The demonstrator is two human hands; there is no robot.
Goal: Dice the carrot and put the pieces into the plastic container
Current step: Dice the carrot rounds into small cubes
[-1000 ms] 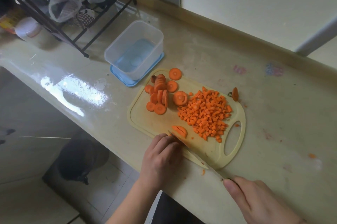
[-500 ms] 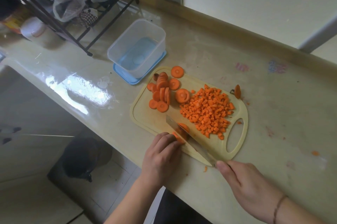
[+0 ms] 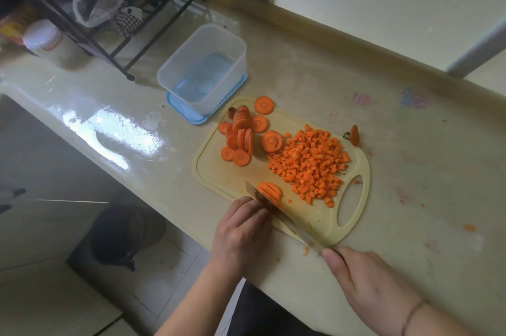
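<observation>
A cream cutting board (image 3: 219, 171) lies on the counter. On it are a pile of diced carrot (image 3: 309, 163), several carrot rounds (image 3: 241, 138) at its far left, and one round cut into strips (image 3: 269, 191) near the front edge. My right hand (image 3: 364, 281) grips the handle of a knife (image 3: 276, 209) whose blade rests across the strips. My left hand (image 3: 241, 231), fingers curled, holds the strips against the blade. The clear plastic container (image 3: 202, 67) stands on a blue lid behind the board with no carrot inside.
A black wire rack (image 3: 109, 23) with plastic bags stands at the far left, a white jar (image 3: 46, 40) beside it. A carrot end (image 3: 354, 134) lies off the board's far right corner. Small carrot bits (image 3: 469, 227) dot the counter. The counter's front edge runs under my wrists.
The knife blade lifted, shifted left along the round, and is down again through it. The round now shows several parallel cuts. My left hand stayed in place.
</observation>
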